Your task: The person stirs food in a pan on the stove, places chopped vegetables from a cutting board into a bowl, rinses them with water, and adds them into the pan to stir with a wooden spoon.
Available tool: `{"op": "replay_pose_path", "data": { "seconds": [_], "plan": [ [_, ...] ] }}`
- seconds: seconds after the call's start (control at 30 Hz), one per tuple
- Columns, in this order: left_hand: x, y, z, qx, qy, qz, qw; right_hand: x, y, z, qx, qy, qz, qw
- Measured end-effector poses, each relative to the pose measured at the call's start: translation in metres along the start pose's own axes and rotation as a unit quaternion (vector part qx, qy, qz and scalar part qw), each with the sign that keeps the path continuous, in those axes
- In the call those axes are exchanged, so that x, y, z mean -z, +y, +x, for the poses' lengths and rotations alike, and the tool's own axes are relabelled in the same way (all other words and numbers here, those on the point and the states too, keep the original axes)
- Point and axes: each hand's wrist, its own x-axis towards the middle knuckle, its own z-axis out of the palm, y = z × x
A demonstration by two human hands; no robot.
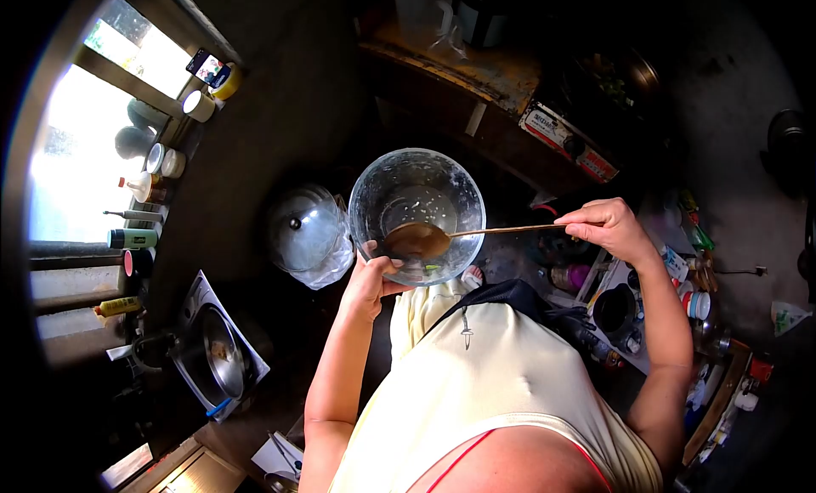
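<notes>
A clear round plastic bowl (463, 183) with white specks inside is held in front of my body. My left hand (370, 282) grips its near left rim, with the thumb over the edge and the other fingers mostly hidden outside. My right hand (610, 228) is closed around the end of the long thin handle of a brownish ladle (415, 240). The ladle's broad head is over the near side of the bowl, close to my left thumb. Whether the head touches the bowl cannot be made out. A small greenish bit shows near the bowl's near wall.
Left of the bowl is a glass-like lid with a dark knob (295, 223). A pan (225, 353) sits on a stove at lower left. Jars and bottles (136, 238) line the windowsill. A wooden table (501, 72) stands ahead; cluttered shelves (620, 314) are at right.
</notes>
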Motion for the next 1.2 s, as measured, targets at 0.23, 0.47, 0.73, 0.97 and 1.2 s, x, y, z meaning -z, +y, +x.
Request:
{"op": "replay_pose_path", "data": {
  "seconds": [0.23,0.47,0.73,0.97,1.2],
  "plan": [
    [0.007,-0.002,0.004,0.012,0.007,-0.004,1.000,-0.001,0.002,-0.002,-0.014,-0.025,0.005,1.000],
    [0.008,-0.003,0.005,0.014,0.008,-0.002,1.000,-0.007,-0.004,-0.004,-0.111,-0.036,0.081,0.990],
    [0.013,-0.008,0.007,0.033,-0.023,-0.022,0.999,-0.016,0.009,-0.003,-0.173,-0.072,0.154,0.970],
    [0.012,-0.011,0.007,0.033,-0.028,-0.016,0.999,-0.038,0.022,-0.001,-0.277,-0.100,0.296,0.908],
    [0.018,-0.015,0.008,0.031,-0.040,-0.028,0.998,-0.029,0.024,-0.008,-0.217,-0.060,0.234,0.946]
  ]
}}
